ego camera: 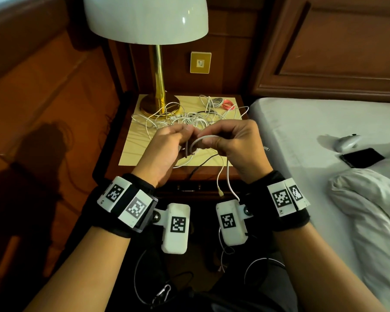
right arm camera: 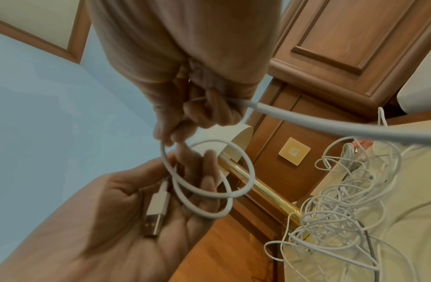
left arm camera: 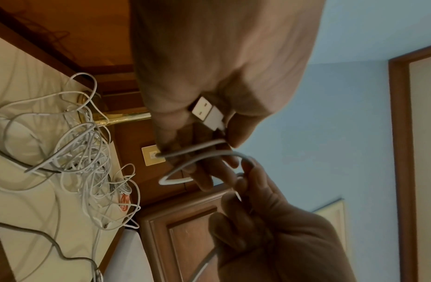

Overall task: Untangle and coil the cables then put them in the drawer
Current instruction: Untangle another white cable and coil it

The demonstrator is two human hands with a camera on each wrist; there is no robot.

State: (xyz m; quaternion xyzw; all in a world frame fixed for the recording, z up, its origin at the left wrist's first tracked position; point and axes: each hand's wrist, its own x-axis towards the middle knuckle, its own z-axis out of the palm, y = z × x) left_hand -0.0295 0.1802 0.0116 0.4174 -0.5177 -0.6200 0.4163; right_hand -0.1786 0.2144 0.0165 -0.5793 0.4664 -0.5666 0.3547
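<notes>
My left hand (ego camera: 167,143) holds small loops of a white USB cable (ego camera: 203,140) above the nightstand (ego camera: 144,152), its USB plug (left arm camera: 207,112) lying against the palm. The right hand (ego camera: 232,140) pinches the same cable (right arm camera: 209,188) and feeds a turn onto the loops; the loose tail (ego camera: 227,181) hangs down from it past the nightstand's front. Behind the hands a tangle of white cables (ego camera: 185,118) lies on the top, with a small red coil (ego camera: 229,105) at the back right. A black cable (ego camera: 203,163) trails off the front edge. No drawer front shows clearly.
A brass lamp (ego camera: 159,70) with a white shade stands at the nightstand's back left, cables draped round its base. A bed (ego camera: 313,140) lies to the right with a black phone (ego camera: 361,157) and a white device (ego camera: 347,141) on it. Wooden floor is on the left.
</notes>
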